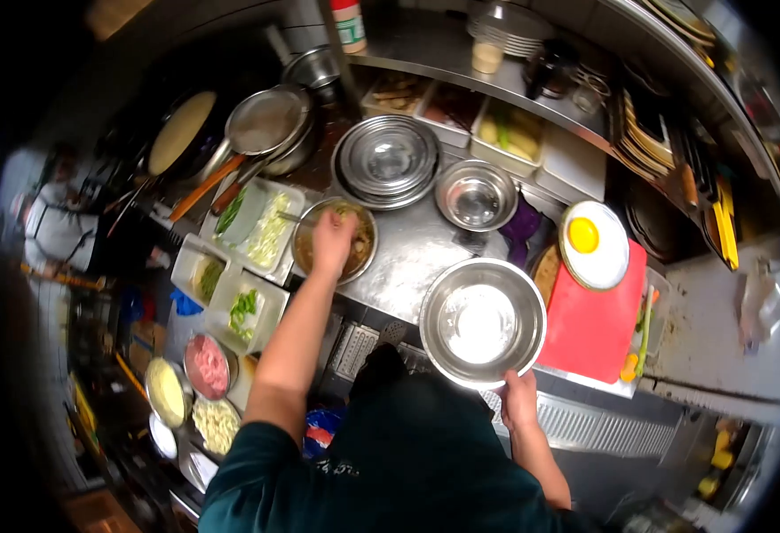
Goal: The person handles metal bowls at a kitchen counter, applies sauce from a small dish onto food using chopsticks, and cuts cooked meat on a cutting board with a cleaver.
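At the counter's front edge, my right hand [519, 397] grips the rim of a wide steel bowl [439, 351], thumb at its near side. The bowl is tilted and its bright inside shows no food. My left hand [335, 235] reaches over a smaller steel bowl [372, 258] holding brown food. Its fingers are curled together and point down into this bowl; what they hold, if anything, is hidden. A metal handle [292, 217] sticks out over the smaller bowl's left rim, beside my left hand. Left of it sits a tub of pale shredded vegetable [270, 233].
Stacked steel bowls [388, 153] and a single steel bowl [476, 195] stand farther back. At right lie a red cutting board [589, 324] and a white dish with a yellow centre [612, 262]. Pans [268, 123] stand back left, under a steel shelf [425, 55].
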The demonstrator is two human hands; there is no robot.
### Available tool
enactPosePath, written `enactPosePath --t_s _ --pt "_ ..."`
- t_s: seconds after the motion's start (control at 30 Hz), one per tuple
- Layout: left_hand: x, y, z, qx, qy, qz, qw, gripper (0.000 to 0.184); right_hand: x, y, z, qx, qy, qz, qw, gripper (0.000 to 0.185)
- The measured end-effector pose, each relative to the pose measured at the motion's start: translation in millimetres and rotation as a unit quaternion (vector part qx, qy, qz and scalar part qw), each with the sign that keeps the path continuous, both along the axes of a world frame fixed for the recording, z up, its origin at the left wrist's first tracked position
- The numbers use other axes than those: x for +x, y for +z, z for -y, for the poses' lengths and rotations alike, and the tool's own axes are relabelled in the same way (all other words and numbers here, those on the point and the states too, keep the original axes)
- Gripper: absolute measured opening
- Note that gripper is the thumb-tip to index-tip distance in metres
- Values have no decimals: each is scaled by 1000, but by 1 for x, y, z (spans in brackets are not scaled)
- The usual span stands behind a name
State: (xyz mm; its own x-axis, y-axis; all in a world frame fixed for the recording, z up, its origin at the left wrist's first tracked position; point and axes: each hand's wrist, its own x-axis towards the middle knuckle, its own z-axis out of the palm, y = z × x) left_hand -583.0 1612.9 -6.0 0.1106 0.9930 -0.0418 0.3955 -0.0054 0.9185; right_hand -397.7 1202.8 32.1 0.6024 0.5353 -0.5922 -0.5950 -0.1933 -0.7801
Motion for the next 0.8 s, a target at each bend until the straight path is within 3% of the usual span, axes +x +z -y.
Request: enactPosePath --t_s 0.03,0.07,0.1,0.13,0.2,0.3,0.4,0.43,0.47,0.53,0.6,0.63,0.67,0.8 --pt "13 -10 -39 53 15 -70 996 46 -10 12 -2 -5 -28 3 1000 39" --pt "24 -71 -96 243 70 -149 956 61 -20 19 -6 -10 -58 4 998 39" --pt "36 -56 -117 150 44 -208 966 77 -29 17 -7 -12 -76 11 997 38" --pt "46 -63 -145 75 28 -205 975 74 -36 26 -9 -63 -68 2 996 38" --pt "70 -30 -151 -96 20 -73 993 62 -44 44 -22 -124 -65 -7 990 38" --pt "89 -38 -166 -87 38 -88 992 49 -49 23 -51 -70 -148 33 986 37" --pt "84 -47 -198 -260 -45 -75 962 40 -27 5 -94 -10 -178 74 981 38" --pt "84 -41 -203 -320 -45 -30 946 29 -14 4 -108 -41 -173 66 982 35" --pt "82 -46 -208 -326 -40 -3 944 28 -6 4 -127 1 -198 71 978 31" --pt "72 -55 -222 -331 -23 53 942 25 9 5 -142 -24 -157 74 984 31" --pt "66 -31 -205 -265 -42 47 962 35 14 7 -159 -6 -164 55 985 28" --pt "65 -27 -199 -235 -40 43 970 30 16 -9 -166 37 -183 71 980 29" --pt "63 -23 -193 -207 -40 38 977 25 15 -12 -173 32 -178 71 981 30" --pt "42 -7 -179 -234 -65 81 967 33 18 -18 -187 -16 -115 35 993 42"
